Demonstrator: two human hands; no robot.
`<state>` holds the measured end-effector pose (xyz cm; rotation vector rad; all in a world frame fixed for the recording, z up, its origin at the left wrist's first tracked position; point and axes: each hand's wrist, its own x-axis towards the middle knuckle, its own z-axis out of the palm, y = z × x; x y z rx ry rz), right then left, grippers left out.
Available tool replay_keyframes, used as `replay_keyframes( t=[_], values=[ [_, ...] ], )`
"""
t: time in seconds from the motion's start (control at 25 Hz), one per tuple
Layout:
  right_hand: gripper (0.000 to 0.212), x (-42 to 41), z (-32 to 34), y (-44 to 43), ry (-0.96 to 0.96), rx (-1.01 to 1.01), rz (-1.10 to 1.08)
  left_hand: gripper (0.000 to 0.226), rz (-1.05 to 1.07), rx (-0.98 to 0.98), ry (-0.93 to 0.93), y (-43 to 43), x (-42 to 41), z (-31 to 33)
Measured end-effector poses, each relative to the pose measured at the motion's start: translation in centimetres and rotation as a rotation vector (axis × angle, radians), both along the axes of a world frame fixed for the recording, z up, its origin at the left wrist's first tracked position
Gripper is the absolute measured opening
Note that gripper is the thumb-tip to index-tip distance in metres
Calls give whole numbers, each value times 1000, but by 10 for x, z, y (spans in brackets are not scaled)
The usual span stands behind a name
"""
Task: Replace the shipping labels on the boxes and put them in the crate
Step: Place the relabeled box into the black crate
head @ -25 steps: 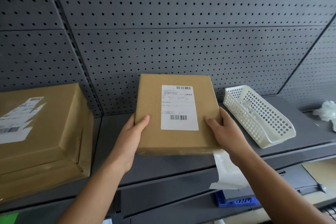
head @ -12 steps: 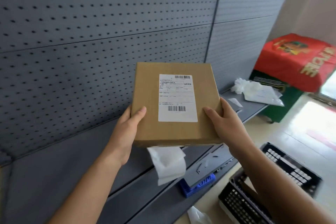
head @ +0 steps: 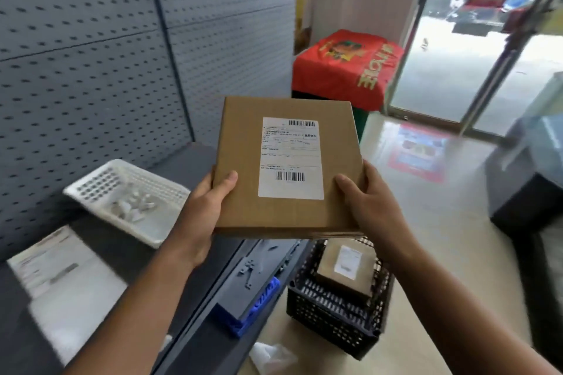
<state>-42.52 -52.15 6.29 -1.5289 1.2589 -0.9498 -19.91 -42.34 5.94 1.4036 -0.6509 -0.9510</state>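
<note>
A flat brown cardboard box [head: 240, 161] with a white shipping label [head: 291, 158] on top is held in the air in front of me. My left hand [head: 204, 207] grips its near left corner, thumb on top. My right hand [head: 370, 204] grips the near right corner the same way. Below the box, on the floor, stands a black plastic crate [head: 329, 320] with a smaller labelled brown box [head: 345, 271] lying inside it.
A grey shelf [head: 182, 167] with a pegboard back runs along the left, carrying a white mesh basket [head: 131, 195] and white label sheets [head: 61, 277]. A blue object [head: 253, 307] sits on the lower shelf. A red-covered bin [head: 344, 67] stands by glass doors; crumpled paper [head: 271, 356] lies on the floor.
The view has swung right, away from the shelf toward the floor. The box stays held in both hands and now hangs over the black crate, which has come fully into view.
</note>
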Motion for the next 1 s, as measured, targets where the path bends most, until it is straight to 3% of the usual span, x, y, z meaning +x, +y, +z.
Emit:
replay_keyframes(
  t=[0.48,0.76,1.0],
  values=[
    [32,-123,-63,-102,22,62,-349,31,-438,25,31,-188,-98,-62],
    [32,-145,-123,-168,79,129,-479,41,-528,82,26,-287,-119,-135],
    [73,-163,-223,-203,136,316,-495,27,-547,247,-57,-322,-141,-217]
  ],
)
